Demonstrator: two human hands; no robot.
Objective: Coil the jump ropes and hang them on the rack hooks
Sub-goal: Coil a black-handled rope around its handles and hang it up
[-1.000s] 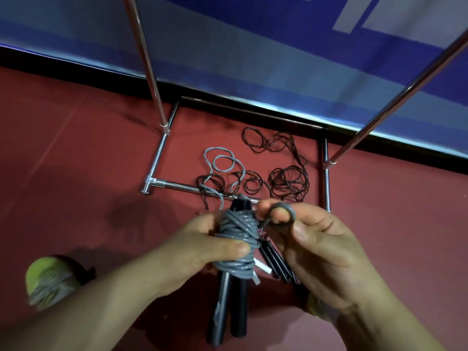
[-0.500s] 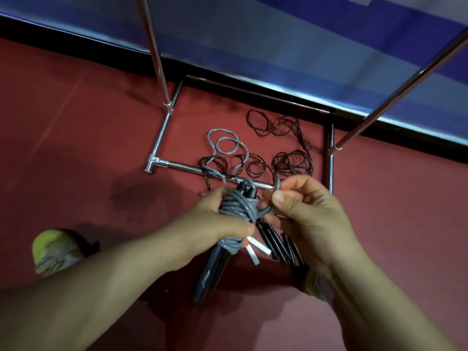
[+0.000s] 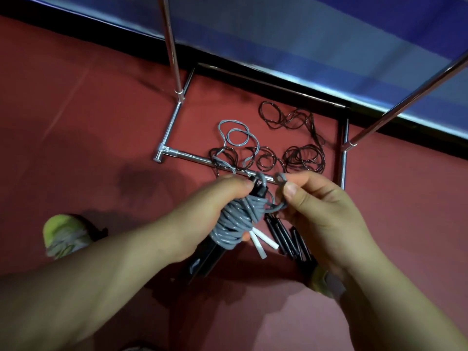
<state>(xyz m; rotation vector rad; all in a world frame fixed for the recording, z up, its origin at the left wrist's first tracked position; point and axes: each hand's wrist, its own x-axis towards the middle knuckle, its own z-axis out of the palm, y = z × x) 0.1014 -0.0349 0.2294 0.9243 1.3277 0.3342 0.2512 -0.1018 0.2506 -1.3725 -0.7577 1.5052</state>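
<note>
Pulled a little further right since half a second ago — grey cord loop [image 3: 279,178], pinched in right hand [image 3: 319,214]. Gripped in left hand [image 3: 210,214]: grey coiled jump rope [image 3: 235,221] wound round black handles [image 3: 205,257], above red floor [image 3: 101,122]. Beyond — loose ropes [image 3: 301,158] across rack base bar [image 3: 192,157].

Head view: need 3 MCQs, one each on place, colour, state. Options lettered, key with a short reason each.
1. Where do the loose dark ropes lie?
A. on the floor inside the rack base
B. on a hook
C. across a shoe

2. What colour is the cord of the coiled rope?
A. red
B. grey
C. yellow

3. What is the right hand doing?
A. hanging open
B. pressing flat on the floor
C. pinching a grey cord loop

Key: 1 A, they sprawl on red floor between the base bars. 2 B, grey wraps round black handles in the left hand. 3 C, thumb and fingers close on the loop.
</note>
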